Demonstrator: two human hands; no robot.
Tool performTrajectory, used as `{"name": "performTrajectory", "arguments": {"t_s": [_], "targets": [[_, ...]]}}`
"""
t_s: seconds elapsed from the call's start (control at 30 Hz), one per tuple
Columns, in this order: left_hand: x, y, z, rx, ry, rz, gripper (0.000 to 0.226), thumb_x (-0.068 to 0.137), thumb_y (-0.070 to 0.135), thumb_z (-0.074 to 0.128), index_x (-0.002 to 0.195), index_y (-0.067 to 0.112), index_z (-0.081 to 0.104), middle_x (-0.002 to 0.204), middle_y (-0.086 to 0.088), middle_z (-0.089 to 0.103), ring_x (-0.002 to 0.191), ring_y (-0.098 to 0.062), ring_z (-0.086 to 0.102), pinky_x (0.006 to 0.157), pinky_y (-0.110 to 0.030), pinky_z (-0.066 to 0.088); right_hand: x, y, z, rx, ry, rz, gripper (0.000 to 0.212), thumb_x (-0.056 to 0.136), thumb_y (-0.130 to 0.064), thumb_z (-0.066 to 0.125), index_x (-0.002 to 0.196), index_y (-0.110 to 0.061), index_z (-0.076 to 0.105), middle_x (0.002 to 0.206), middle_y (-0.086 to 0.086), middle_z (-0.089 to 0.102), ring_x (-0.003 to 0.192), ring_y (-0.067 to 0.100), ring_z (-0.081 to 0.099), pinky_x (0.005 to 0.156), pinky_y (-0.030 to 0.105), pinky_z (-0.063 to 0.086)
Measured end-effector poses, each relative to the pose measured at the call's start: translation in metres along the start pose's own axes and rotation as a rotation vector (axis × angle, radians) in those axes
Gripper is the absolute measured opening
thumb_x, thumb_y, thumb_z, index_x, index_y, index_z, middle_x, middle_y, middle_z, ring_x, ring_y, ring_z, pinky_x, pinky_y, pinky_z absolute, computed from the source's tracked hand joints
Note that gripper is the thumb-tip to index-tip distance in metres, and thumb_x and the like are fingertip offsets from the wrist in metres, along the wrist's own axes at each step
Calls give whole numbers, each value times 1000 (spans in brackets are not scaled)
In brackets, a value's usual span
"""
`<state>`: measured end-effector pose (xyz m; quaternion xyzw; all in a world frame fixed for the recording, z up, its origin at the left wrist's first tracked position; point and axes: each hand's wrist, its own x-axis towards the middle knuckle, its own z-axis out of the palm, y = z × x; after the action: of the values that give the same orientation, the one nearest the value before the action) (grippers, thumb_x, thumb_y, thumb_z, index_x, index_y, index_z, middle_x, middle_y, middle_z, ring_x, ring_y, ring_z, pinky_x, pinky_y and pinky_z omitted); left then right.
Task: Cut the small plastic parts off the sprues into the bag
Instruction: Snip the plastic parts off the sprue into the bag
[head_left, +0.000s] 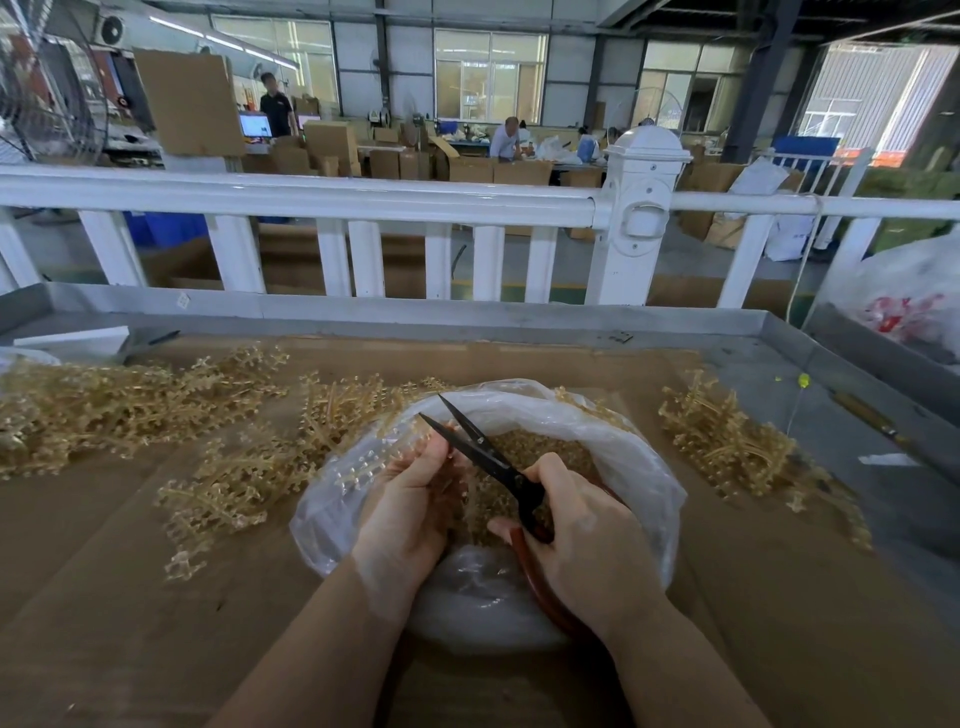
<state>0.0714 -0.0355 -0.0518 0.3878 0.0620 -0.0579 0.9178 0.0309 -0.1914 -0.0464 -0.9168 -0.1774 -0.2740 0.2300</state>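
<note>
Over the clear plastic bag (613, 441) on the desk, the left hand (415, 499) grips an amber plastic sprue (374, 462); the right hand (582, 540) holds black-bladed scissors (483, 449) spread open, blades near fingers — a nick risk.

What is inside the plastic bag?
The bag holds a heap of small tan plastic parts. Both hands, the scissors and the sprue cover much of the heap, and its depth cannot be seen.

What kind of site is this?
Likely a factory or packing floor. Piles of moulded plastic sprues lie on a cardboard-lined bench, stacked cartons and other workers at tables fill the hall behind a white railing, under industrial windows.
</note>
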Motion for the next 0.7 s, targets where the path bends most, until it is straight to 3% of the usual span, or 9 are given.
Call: {"name": "performTrajectory", "arguments": {"t_s": [0.07, 0.17, 0.23, 0.4, 0.57, 0.7], "targets": [[-1, 0, -1, 24, -14, 5, 13, 69, 23, 64, 70, 12, 72, 76, -9, 70, 71, -22, 70, 59, -31, 56, 0, -1, 0, 10, 5, -3, 34, 80, -49, 65, 92, -20, 53, 75, -9, 60, 64, 6, 55, 57, 17, 45], [-1, 1, -1, 49, -23, -10, 21, 71, 24, 64, 84, 10, 70, 89, -13, 70, 83, -27, 68, 69, -37, 55, 0, -1, -1, 24, 7, -14, 35, 79, -46, 69, 92, -16, 55, 73, -7, 62, 62, 8, 58, 54, 19, 47], [-1, 2, 0, 50, -33, -22, 26, 71, 25, 63, 91, 8, 70, 93, -15, 71, 84, -29, 70, 66, -36, 56, 0, 0, -2, 24, 9, -16, 36, 78, -43, 72, 92, -15, 55, 71, -6, 62, 60, 8, 58, 53, 16, 43], [-2, 2, 1, 35, -42, -19, 23, 69, 24, 62, 80, 8, 75, 83, -14, 73, 72, -27, 72, 52, -32, 56, 0, -1, -2, 25, 8, -24, 36, 79, -44, 71, 92, -15, 54, 69, -7, 62, 58, 8, 57, 52, 14, 39], [-3, 2, 2, 37, -26, -11, 26, 69, 24, 63, 87, 7, 70, 82, -13, 72, 72, -26, 71, 56, -32, 57, -1, -1, -1, 26, 3, -7, 37, 78, -47, 70, 93, -17, 56, 72, -10, 62, 61, 6, 58, 54, 10, 38], [-5, 3, 4, 44, -27, -9, 36, 70, 21, 62, 101, 3, 64, 91, -15, 69, 82, -28, 69, 68, -37, 54, 0, -2, -2, 37, 13, 11, 37, 78, -53, 63, 92, -21, 54, 75, -12, 62, 64, 3, 57, 57, 4, 32]]}}
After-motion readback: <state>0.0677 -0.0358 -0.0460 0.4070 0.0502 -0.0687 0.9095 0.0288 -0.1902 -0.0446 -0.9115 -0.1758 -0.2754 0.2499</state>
